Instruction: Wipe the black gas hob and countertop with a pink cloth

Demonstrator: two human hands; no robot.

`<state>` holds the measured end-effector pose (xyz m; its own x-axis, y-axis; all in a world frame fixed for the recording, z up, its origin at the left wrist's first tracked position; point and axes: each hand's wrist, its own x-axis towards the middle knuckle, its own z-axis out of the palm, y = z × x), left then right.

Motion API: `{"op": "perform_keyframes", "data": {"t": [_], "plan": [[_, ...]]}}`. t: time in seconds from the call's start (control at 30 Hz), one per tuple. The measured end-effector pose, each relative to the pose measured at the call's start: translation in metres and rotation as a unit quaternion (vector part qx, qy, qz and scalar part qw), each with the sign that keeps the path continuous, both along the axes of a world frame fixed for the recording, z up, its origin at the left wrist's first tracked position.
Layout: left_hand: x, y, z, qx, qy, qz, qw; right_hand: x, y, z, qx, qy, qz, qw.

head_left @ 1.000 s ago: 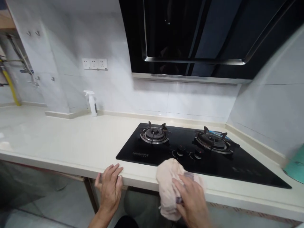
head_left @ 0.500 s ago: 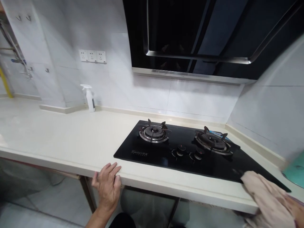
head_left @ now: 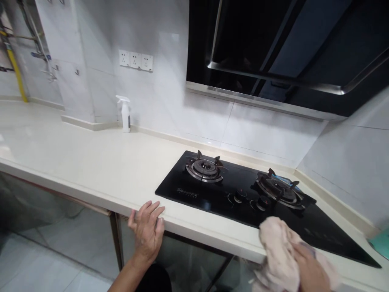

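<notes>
My left hand lies flat on the front edge of the cream countertop, fingers spread, holding nothing. My right hand presses a crumpled beige cloth against the front edge of the black glass gas hob, just right of its two knobs. The hob carries a left burner and a right burner.
A white spray bottle stands by the back wall under a row of sockets. A black range hood overhangs the hob. A teal object sits at the far right. Pipes run at far left.
My right hand swept the cloth from the hob's front middle out to the far right, then back left to the right-hand front edge. The left hand stayed on the counter edge.
</notes>
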<state>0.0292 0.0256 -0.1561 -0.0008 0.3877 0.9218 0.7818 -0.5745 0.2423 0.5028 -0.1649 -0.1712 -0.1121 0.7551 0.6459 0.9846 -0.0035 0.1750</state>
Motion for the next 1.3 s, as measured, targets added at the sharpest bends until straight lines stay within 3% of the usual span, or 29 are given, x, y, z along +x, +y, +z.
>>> {"op": "perform_keyframes", "data": {"t": [0.17,0.3,0.5,0.63,0.8,0.97,1.17,1.3], "plan": [[-0.003,-0.004,0.000,-0.019,0.006,-0.008,1.000,-0.134,0.050,0.023,-0.047,0.014,0.040,0.998],[-0.002,-0.004,0.000,-0.021,0.002,-0.004,1.000,-0.211,0.087,0.047,-0.088,0.045,0.091,0.991],[-0.003,-0.001,-0.006,-0.035,0.010,0.006,0.999,-0.293,0.126,0.087,-0.154,0.080,0.186,0.967],[-0.008,0.000,-0.008,-0.043,0.006,0.003,0.999,-0.314,0.136,0.091,-0.157,0.082,0.242,0.954],[-0.015,-0.004,-0.001,-0.032,0.056,-0.012,0.998,-0.301,0.127,0.074,-0.150,0.132,0.236,0.951],[-0.014,-0.005,0.003,-0.034,0.055,0.001,0.998,-0.261,0.101,0.057,-0.108,0.153,0.200,0.962],[-0.009,-0.004,0.005,-0.030,0.029,-0.003,0.999,-0.147,0.062,0.018,-0.001,0.044,0.159,0.986],[-0.007,-0.004,0.005,-0.031,0.023,0.000,0.999,-0.056,0.027,0.003,0.008,0.010,0.104,0.995]]}}
